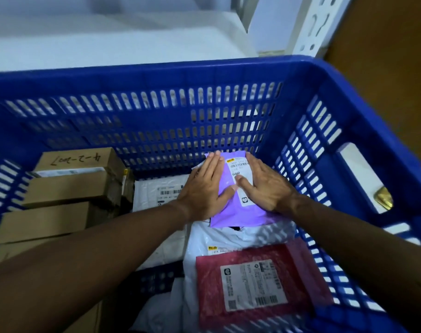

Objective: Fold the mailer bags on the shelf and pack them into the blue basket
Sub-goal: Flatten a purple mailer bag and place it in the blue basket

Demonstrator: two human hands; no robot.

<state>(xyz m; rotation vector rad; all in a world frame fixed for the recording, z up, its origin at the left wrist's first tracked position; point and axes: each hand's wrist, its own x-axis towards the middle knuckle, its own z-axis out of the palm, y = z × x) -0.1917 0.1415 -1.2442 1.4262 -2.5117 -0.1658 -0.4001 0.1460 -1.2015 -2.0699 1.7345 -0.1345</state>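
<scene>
flat, fingers straight, left hand (204,191) and right hand (264,188) press the purple mailer bag (238,215) in the blue basket (156,75) (its barcode label (239,168) too blurred to read); a cardboard box (77,161) bears handwritten digits

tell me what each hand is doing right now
left hand: open, pressing flat on purple mailer
right hand: open, pressing flat on it too

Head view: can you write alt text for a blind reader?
A left hand and right hand press flat on a purple mailer bag inside a blue basket. Cardboard boxes sit at its left; white mailers and a red mailer lie nearer the camera.
</scene>
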